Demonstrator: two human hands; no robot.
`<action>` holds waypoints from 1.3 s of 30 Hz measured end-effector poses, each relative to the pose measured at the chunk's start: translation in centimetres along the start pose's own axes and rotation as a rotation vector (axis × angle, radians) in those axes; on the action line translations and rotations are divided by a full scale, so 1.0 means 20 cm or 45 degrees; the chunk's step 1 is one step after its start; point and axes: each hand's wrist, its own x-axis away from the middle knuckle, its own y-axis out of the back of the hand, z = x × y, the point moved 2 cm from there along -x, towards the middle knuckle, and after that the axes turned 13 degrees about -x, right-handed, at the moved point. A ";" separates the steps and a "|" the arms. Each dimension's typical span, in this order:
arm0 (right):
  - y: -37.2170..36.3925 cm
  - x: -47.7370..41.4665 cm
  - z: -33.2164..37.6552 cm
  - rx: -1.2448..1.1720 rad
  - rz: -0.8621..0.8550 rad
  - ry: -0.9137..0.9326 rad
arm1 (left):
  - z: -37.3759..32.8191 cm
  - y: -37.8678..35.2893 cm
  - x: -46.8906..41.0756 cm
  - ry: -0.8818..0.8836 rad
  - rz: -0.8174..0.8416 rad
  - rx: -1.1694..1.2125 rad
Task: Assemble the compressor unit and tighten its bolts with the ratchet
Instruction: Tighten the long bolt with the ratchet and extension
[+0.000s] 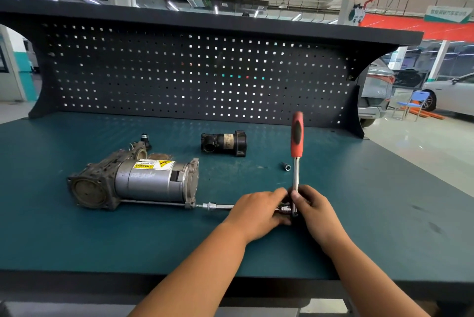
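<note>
Grey compressor unit [143, 183] on its side; red-handled ratchet [296, 152] upright beside it.

Compressor [143, 183], socket [286, 167], black cylinder [224, 143] on bench [372, 219]

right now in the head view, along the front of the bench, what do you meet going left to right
compressor unit → extension bar → left hand → ratchet → right hand

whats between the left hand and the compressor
In the head view, a shiny extension bar spans it, from the left hand to the compressor; the right hand grips the ratchet.
</note>
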 end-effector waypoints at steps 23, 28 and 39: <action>0.02 0.01 -0.01 -0.042 0.112 -0.013 | -0.01 0.01 0.00 0.005 -0.013 0.003; 0.02 0.05 0.01 -0.102 0.101 0.116 | 0.01 -0.01 -0.02 0.060 -0.064 0.027; 0.02 0.01 0.00 0.113 0.009 -0.013 | 0.00 -0.01 0.00 -0.016 -0.013 0.017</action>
